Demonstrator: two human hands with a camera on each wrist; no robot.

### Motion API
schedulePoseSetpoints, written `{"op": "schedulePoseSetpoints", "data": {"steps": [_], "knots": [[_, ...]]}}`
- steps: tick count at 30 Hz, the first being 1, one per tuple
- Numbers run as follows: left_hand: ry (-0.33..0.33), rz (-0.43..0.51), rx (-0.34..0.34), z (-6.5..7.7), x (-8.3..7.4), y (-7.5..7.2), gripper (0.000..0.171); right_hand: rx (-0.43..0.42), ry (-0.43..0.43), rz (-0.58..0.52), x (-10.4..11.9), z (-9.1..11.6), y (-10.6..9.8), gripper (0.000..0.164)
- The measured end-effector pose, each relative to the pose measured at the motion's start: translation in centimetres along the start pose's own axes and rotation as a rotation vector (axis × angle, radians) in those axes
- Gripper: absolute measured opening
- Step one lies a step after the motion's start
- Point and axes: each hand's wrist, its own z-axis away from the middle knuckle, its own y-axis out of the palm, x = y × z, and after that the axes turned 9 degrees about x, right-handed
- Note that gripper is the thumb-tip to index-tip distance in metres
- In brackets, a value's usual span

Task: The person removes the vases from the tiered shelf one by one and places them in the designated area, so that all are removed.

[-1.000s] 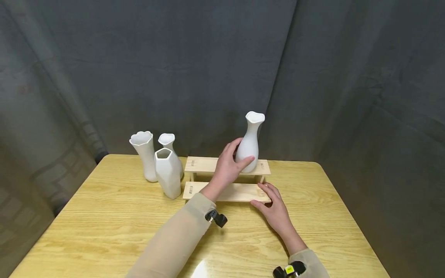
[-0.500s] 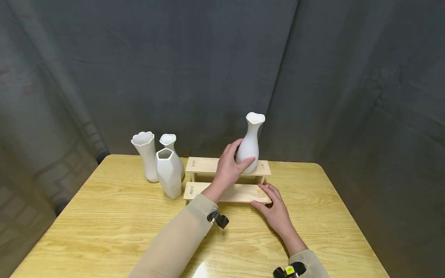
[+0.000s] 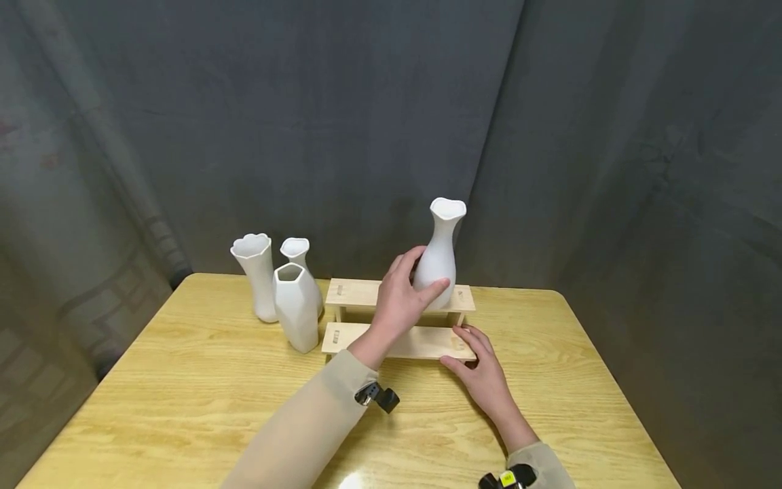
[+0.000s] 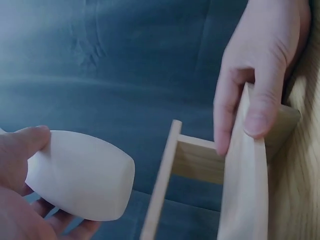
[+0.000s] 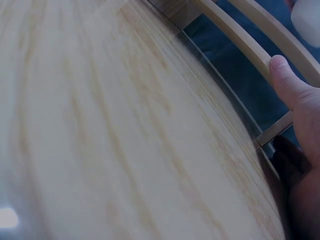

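My left hand (image 3: pixel 400 299) grips the lower body of a white vase (image 3: pixel 441 251) with a narrow neck and wavy rim. In the left wrist view the vase's base (image 4: pixel 125 187) is apart from the upper board (image 4: pixel 162 180) of a two-step wooden stand, with a gap between them. The vase is upright over the right part of that board. My right hand (image 3: pixel 485 373) holds the right end of the stand's lower board (image 3: pixel 421 341), with its thumb (image 4: pixel 260 112) on one face and fingers on the other side.
Left of the stand, a white vase with a scalloped rim (image 3: pixel 259 282), a faceted white vase (image 3: pixel 296 309) and a narrow-necked white vase (image 3: pixel 297 252) stand close together on the wooden table (image 3: pixel 201 380). A dark grey curtain (image 3: pixel 305 122) hangs behind.
Both hands keep their holds, and the vase stays over the right part of the upper board. The head view has shifted very slightly.
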Motion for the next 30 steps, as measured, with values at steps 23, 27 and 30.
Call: {"op": "schedulePoseSetpoints", "data": {"steps": [23,27,30], "knots": [[0.099,0.042,-0.001,6.8,-1.3,-7.2,0.068,-0.013,-0.031,0.033,0.2,-0.3,0.0,0.073],[0.118,0.043,-0.033,8.2,-1.1,-8.6,0.07,0.002,-0.018,0.029,0.3,-0.2,-0.1,0.073],[0.12,0.035,-0.046,9.3,-1.2,-9.6,0.071,0.009,-0.012,0.033,0.4,-0.1,-0.2,0.074]]}}
